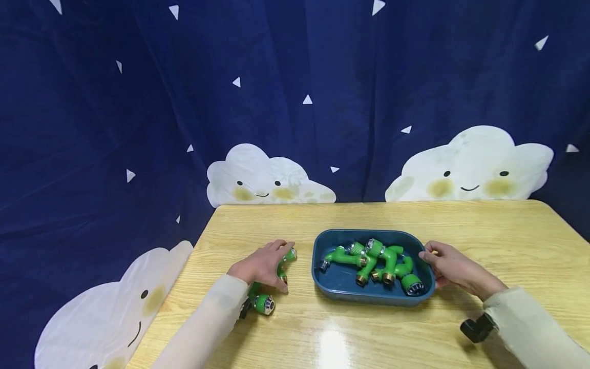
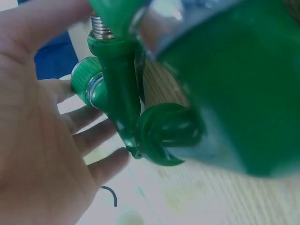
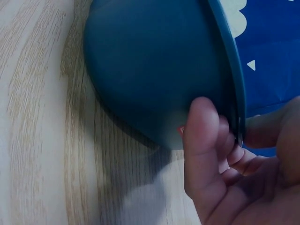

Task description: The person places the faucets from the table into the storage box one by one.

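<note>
On the wooden table to the left, my left hand (image 1: 265, 264) reaches over green taps with metal ends. One tap (image 1: 289, 255) shows past its fingertips, and a knob end of green (image 1: 265, 304) lies below the wrist. In the left wrist view the fingers are spread beside a green tap (image 2: 119, 89); whether they touch it is hard to tell. A second green piece (image 2: 243, 93) fills the near right, blurred. My right hand (image 1: 454, 269) pinches the right rim of a dark blue plastic bin (image 1: 341, 294), thumb on one side and fingers on the other.
Several green taps (image 1: 375, 261) with chrome and brass ends lie jumbled in the bin. The bin stands mid-table on the wooden tabletop (image 1: 369, 338). Behind the table hangs a dark blue curtain (image 1: 286, 61) with white triangles and smiling clouds.
</note>
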A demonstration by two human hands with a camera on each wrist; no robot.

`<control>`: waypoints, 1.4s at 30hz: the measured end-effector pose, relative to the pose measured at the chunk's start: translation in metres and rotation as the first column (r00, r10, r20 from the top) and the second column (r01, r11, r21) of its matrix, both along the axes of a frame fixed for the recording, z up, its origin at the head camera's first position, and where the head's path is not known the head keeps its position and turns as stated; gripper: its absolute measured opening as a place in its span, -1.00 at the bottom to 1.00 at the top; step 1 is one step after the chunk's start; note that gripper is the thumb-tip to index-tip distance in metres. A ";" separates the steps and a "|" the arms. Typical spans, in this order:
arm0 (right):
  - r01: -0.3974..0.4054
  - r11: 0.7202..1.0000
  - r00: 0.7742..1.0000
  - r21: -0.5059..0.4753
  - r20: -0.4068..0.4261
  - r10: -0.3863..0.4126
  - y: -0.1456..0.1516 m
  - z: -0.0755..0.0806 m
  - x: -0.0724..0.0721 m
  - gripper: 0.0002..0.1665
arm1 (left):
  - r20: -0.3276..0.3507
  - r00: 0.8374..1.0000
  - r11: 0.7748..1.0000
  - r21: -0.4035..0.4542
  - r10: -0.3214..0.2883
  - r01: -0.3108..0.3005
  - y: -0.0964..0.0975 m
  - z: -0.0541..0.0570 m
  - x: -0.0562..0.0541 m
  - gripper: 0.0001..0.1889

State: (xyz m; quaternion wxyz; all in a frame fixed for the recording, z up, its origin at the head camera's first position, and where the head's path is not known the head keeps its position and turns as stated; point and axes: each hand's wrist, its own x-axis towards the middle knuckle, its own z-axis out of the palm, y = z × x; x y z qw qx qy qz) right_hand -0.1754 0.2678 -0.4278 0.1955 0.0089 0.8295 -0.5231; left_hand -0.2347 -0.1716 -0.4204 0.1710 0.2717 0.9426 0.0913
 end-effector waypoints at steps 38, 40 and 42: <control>-0.002 1.000 1.000 0.014 0.006 0.002 -0.001 0.000 -0.001 -0.75 | -0.019 0.995 0.993 0.062 0.102 -0.100 -0.005 -0.004 -0.003 0.16; -0.009 1.000 1.000 0.006 0.005 0.009 0.000 -0.001 -0.001 -0.74 | -0.029 0.993 0.992 0.065 0.113 -0.111 -0.003 0.000 -0.002 0.16; -0.007 1.000 1.000 0.005 0.004 0.007 0.000 -0.001 -0.001 -0.74 | -0.044 0.991 0.990 0.069 0.128 -0.125 -0.002 0.005 -0.002 0.14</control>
